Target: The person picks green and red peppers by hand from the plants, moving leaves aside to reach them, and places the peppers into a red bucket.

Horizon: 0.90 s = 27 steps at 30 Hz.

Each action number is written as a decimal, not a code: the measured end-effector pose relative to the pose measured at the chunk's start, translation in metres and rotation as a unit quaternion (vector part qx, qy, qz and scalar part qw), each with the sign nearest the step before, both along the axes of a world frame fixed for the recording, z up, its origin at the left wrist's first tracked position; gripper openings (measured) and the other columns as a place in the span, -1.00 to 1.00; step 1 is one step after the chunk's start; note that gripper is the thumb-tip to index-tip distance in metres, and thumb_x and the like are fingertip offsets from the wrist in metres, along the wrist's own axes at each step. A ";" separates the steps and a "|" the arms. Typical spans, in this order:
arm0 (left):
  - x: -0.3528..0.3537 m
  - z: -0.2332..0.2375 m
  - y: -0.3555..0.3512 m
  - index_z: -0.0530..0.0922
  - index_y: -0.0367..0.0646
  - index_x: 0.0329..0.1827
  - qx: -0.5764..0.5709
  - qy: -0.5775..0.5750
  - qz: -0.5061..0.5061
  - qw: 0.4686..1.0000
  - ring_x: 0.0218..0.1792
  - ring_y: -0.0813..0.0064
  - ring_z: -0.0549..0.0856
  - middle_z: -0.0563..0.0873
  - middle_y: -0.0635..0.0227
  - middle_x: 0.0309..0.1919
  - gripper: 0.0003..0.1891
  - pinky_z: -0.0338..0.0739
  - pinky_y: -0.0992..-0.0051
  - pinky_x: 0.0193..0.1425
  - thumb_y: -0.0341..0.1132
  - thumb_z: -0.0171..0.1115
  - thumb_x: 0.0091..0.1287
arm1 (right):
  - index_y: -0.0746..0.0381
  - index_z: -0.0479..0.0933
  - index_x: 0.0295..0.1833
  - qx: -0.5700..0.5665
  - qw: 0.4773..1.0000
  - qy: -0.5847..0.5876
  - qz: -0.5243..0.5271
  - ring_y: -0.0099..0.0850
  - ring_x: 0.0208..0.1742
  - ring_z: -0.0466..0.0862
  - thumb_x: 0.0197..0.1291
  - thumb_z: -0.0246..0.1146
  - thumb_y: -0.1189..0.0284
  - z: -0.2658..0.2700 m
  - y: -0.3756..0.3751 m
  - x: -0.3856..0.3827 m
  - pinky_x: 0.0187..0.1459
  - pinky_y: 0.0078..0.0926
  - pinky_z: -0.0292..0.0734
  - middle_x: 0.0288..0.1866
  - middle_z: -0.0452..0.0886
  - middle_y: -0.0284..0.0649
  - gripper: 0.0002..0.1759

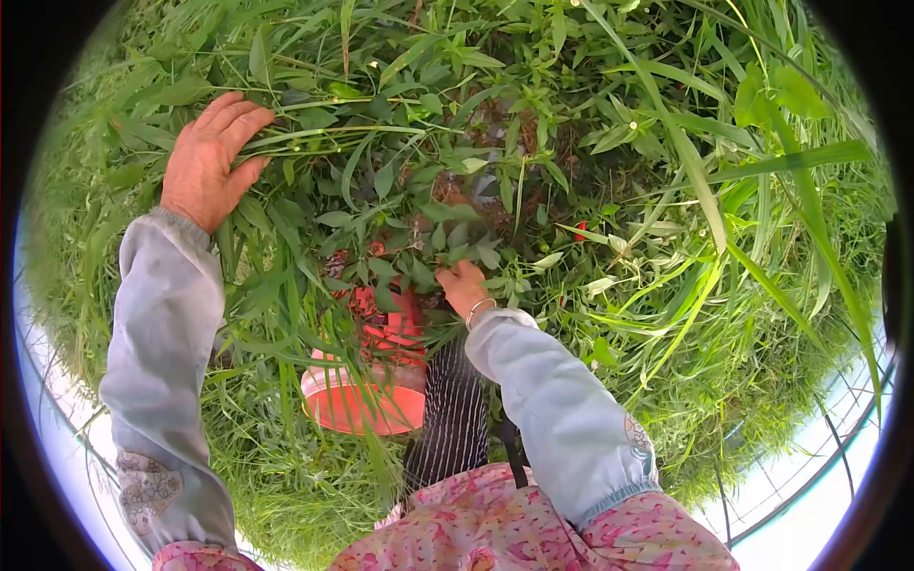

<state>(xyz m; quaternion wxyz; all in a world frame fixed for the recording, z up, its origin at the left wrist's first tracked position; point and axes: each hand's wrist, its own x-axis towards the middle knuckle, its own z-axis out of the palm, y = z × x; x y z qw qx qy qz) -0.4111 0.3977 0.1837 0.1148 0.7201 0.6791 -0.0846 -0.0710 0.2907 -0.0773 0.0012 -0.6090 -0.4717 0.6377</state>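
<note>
My left hand [214, 157] is at the upper left, fingers closed around a bunch of long green stems [319, 141] and holding them to the side. Near the middle, my right hand [464, 285] reaches in among the leaves of a low bushy plant [447, 238]. Its fingertips are pinched together at the foliage, and leaves partly hide them; I cannot tell what is between them. Just to its left, a red bucket [367, 409] stands tilted in the grass, with grass blades crossing it.
Tall grass blades [800, 162] arch in from the right. A small red fruit [581, 231] shows among the leaves right of centre. My striped trouser leg [452, 400] is beside the bucket. Dense grass and weeds surround everything, with dark ground [519, 143] showing through at the upper middle.
</note>
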 end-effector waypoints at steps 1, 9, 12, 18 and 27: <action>-0.001 0.001 -0.001 0.46 -0.09 0.14 -0.003 -0.004 0.001 1.000 0.29 0.16 0.36 0.50 0.24 0.14 -0.47 0.29 0.24 0.29 -0.44 0.31 0.01 | 0.30 0.49 -0.03 -0.043 0.997 0.044 -0.038 -0.40 -0.32 0.63 0.11 0.23 0.30 0.006 0.002 0.002 -0.27 -0.53 0.51 -0.35 0.61 -0.19 -0.63; -0.004 -0.004 -0.006 0.45 -0.08 0.15 0.012 -0.008 0.010 1.000 0.30 0.22 0.35 0.50 0.30 0.15 -0.47 0.30 0.25 0.27 -0.40 0.32 0.03 | 0.28 0.50 -0.07 -0.079 0.967 -0.063 0.234 -0.48 -0.51 0.55 0.01 0.23 0.14 0.046 0.058 0.040 -0.45 -0.47 0.48 -0.43 0.65 -0.24 -0.53; 0.000 -0.003 -0.007 0.45 -0.06 0.15 0.012 -0.011 0.014 1.000 0.30 0.23 0.35 0.50 0.32 0.14 -0.47 0.30 0.24 0.25 -0.39 0.33 0.04 | 0.40 0.51 -0.16 -0.181 0.973 -0.090 0.110 -0.43 -0.52 0.57 -0.07 0.24 0.16 0.118 0.079 0.022 -0.47 -0.44 0.49 -0.46 0.65 -0.19 -0.49; 0.022 0.005 -0.013 0.45 -0.03 0.15 -0.015 -0.014 0.048 0.999 0.30 0.22 0.33 0.50 0.34 0.13 -0.45 0.30 0.21 0.24 -0.35 0.35 0.03 | 0.40 0.56 -0.47 -0.227 0.953 -0.081 0.186 -0.45 -0.53 0.55 -0.10 0.24 0.20 0.145 0.083 -0.014 -0.46 -0.46 0.46 -0.52 0.62 -0.15 -0.61; 0.053 0.013 -0.018 0.46 0.01 0.15 -0.023 -0.004 0.107 0.994 0.27 0.25 0.34 0.50 0.36 0.10 -0.48 0.32 0.20 0.20 -0.24 0.35 0.07 | 0.46 0.23 0.26 -0.090 0.916 -0.060 0.386 -0.19 -0.26 0.66 -0.09 0.19 0.23 0.193 0.080 -0.029 -0.09 -0.35 0.52 -0.18 0.65 0.03 -0.20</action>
